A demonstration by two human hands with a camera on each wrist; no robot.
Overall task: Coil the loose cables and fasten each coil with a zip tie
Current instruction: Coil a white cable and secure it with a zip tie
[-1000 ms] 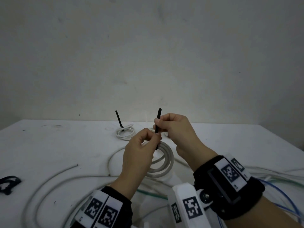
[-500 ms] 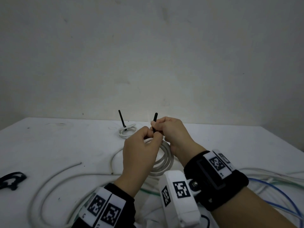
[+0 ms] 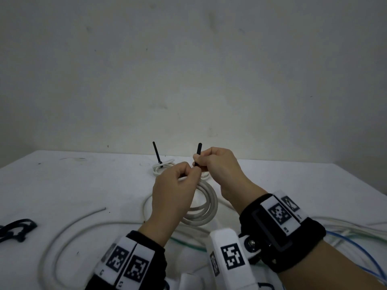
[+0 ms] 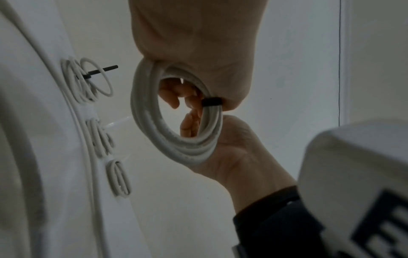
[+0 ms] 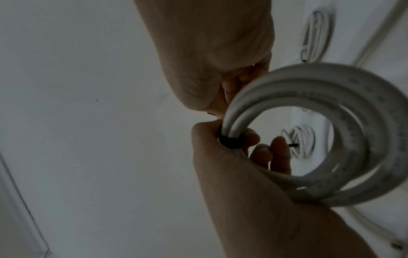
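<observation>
Head view: both hands raised over the white table [image 3: 62, 185], cinching a black zip tie [image 3: 198, 152] round a grey-white cable coil [image 3: 206, 206] that hangs from the fingers. To do it well: pull the tail straight along its length, away from the head, hold the head still, keep all turns bunched inside the band so none slips out; stop when snug, not crushing the jacket. Right hand [image 3: 217, 170] pinches the tie tail, fingers curled tight on it, tail poking up toward 12 o'clock. Left hand [image 3: 173, 191] at 9 o'clock of the right, fingertips together at the tie head, curled round the coil; left-wrist view shows the band [image 4: 212, 101] already wrapped close round the turns. Right-wrist view same: band [image 5: 229, 140] snug on the bundle beside the fingers [image 5: 280, 153]. Finished coil with tie tail upright [image 3: 161, 166] sits on the table at 11 o'clock of the hands. Loose cable [image 3: 69, 229] lies at 7 o'clock, black spare ties [image 3: 14, 229] far at 9 o'clock
</observation>
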